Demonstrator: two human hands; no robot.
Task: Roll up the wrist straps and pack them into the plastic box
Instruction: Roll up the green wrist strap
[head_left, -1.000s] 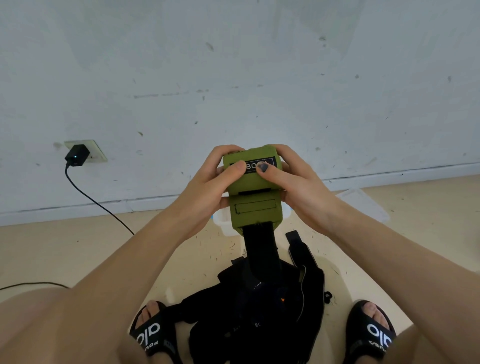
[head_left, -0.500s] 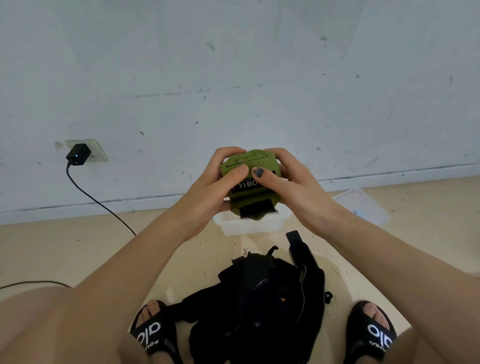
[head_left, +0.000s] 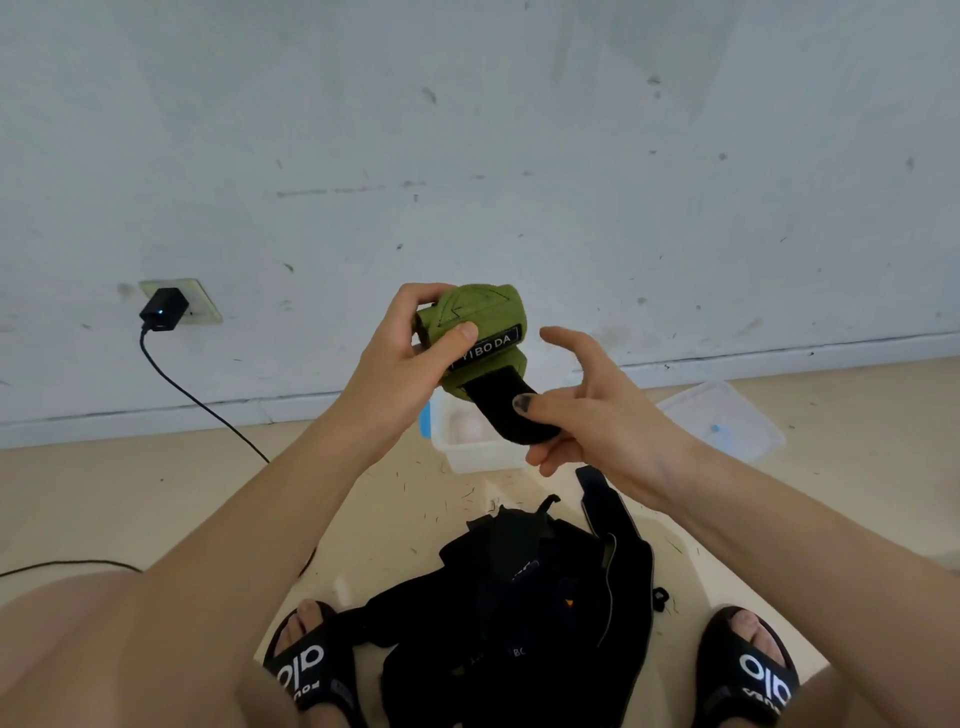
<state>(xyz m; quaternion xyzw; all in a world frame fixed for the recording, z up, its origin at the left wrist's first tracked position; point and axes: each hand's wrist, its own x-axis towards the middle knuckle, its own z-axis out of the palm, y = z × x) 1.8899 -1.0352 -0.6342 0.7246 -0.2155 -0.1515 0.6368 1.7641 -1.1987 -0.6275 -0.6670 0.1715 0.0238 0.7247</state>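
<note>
- Head view: we see the green wrist strap (head_left: 480, 332) rolled into a fat bundle and held up in the air, above the plastic box (head_left: 470, 441) that sits on the floor near the wall.
- The roll's axis runs roughly left to right; its loose black tail (head_left: 511, 410) hangs out of the underside and points down and to the right, toward the box's right edge.
- Our left hand (head_left: 410, 358) is the main grip: fingers curled round the roll's left end, thumb pressed across the front beside the label.
- Our right hand (head_left: 587, 410) sits just right of and below the roll, thumb pinching the tail's end against the lower fingers, index finger spread free.
- We judge the tail must next be wrapped up onto the roll, so the right hand is the nearer one.
- The box lid (head_left: 722, 421) lies to the right near the wall; a heap of black straps (head_left: 519, 597) lies on the floor between our feet.
</note>
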